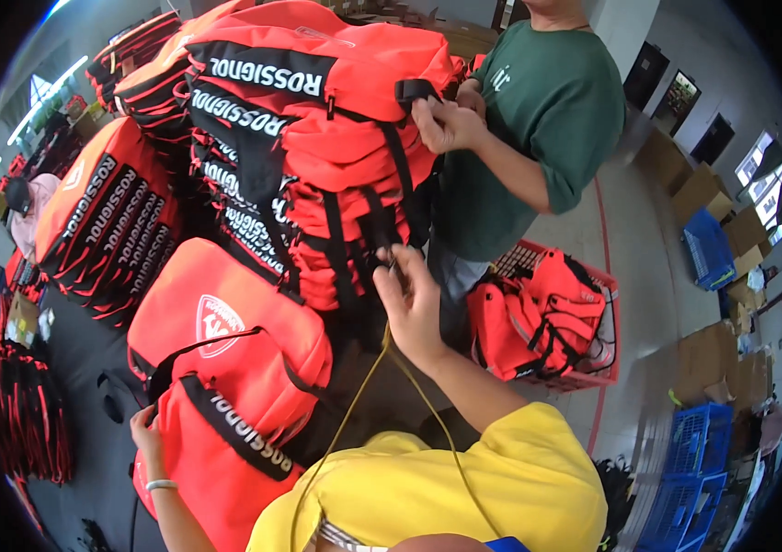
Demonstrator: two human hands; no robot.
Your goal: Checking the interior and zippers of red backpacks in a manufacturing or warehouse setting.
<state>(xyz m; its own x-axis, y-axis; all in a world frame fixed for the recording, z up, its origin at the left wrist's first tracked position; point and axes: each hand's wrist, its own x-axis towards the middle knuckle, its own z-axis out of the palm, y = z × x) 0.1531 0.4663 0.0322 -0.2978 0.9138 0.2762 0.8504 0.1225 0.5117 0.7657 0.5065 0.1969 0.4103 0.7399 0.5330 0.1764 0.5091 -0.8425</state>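
Observation:
My right hand (412, 304) reaches up to a tall stack of red bags (336, 156) and pinches a black strap (374, 230) hanging down its front. My left hand (145, 440), with a pale wristband, grips the left edge of a red bag (216, 451) lying low in front of me. Another red bag with a white emblem (225, 322) lies just above it. A co-worker in a green shirt (538, 110) stands across the stack, both hands (446, 124) on a black buckle strap at its top.
More red bags with black bands are stacked at the left (106, 230). A red crate (608, 317) holding red bags sits on the floor at the right. Blue crates (699, 442) and cardboard boxes (699, 193) stand further right. A yellow cord (354, 414) hangs from my neck.

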